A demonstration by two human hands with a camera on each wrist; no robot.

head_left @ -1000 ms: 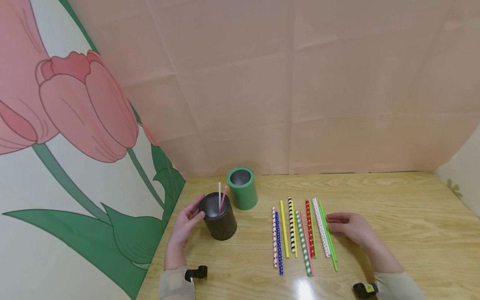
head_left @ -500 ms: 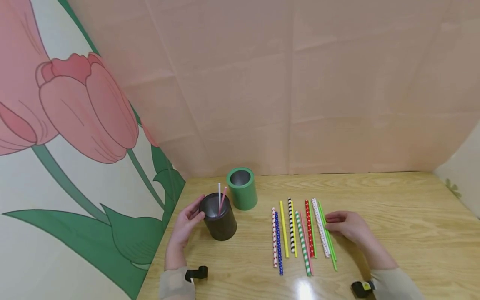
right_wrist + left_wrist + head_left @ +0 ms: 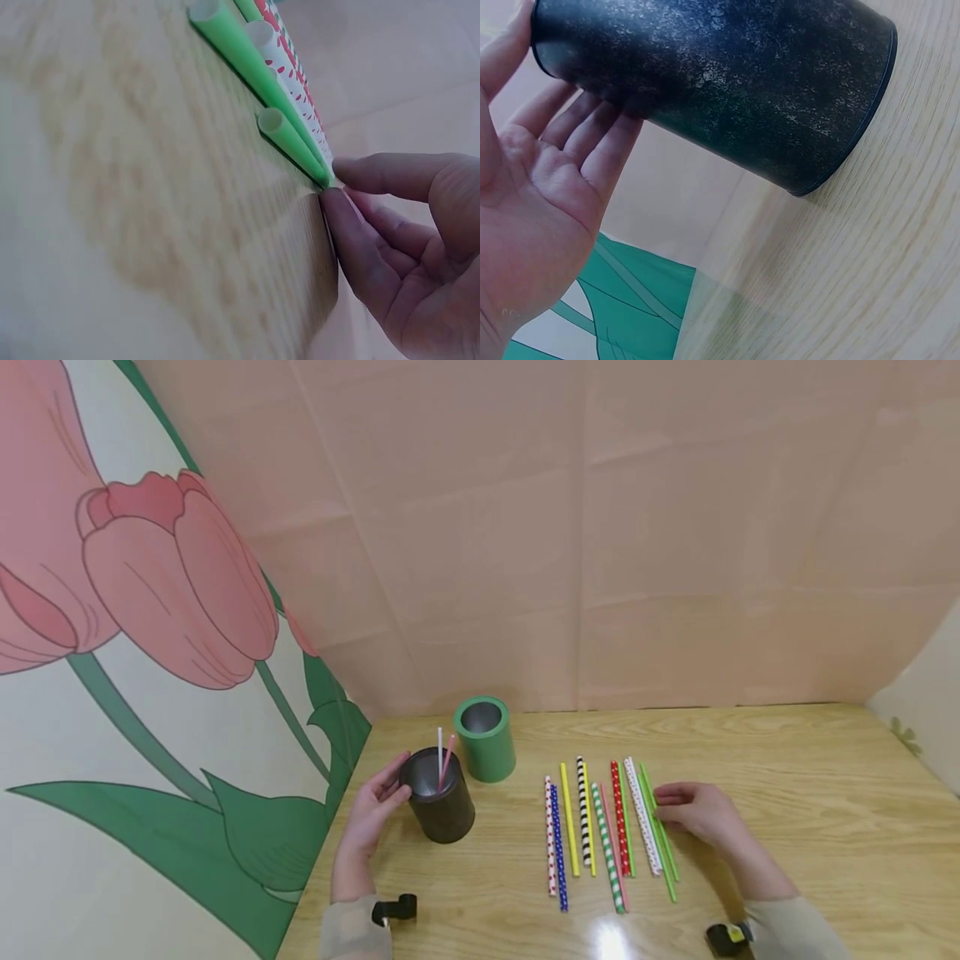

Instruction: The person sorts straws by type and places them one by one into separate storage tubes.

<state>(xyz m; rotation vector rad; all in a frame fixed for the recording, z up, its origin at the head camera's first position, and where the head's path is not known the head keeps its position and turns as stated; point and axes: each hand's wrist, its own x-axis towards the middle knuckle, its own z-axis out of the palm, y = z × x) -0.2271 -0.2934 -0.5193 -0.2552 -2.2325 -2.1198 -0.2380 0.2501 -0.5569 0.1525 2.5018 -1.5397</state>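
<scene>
My left hand (image 3: 367, 818) grips the black cylindrical holder (image 3: 444, 814) near its rim, thumb in front and fingers behind. In the left wrist view its mottled wall (image 3: 720, 82) tilts across the top. A white straw (image 3: 440, 747) and a pink straw (image 3: 447, 758) lean up inside the holder. My right hand (image 3: 701, 810) pinches the outermost green straw (image 3: 289, 139) between thumb and fingers, at the right end of the row. Another green straw (image 3: 240, 52) lies right beside it, then a white straw with red spots (image 3: 292, 79). The fingertips partly hide the pinched straw.
Several more straws lie in a loose row on the wooden table (image 3: 787, 760): a blue dotted straw (image 3: 558, 847), a black-striped straw (image 3: 582, 810), a green-striped straw (image 3: 608, 847) and others. Behind the black holder stands a green cylindrical holder (image 3: 491, 752). A pink cloth (image 3: 525, 568) hangs behind.
The outermost green straw has shifted slightly right at its near end, away from its neighbour, with my right hand at it. My left hand and the black holder stay in place.
</scene>
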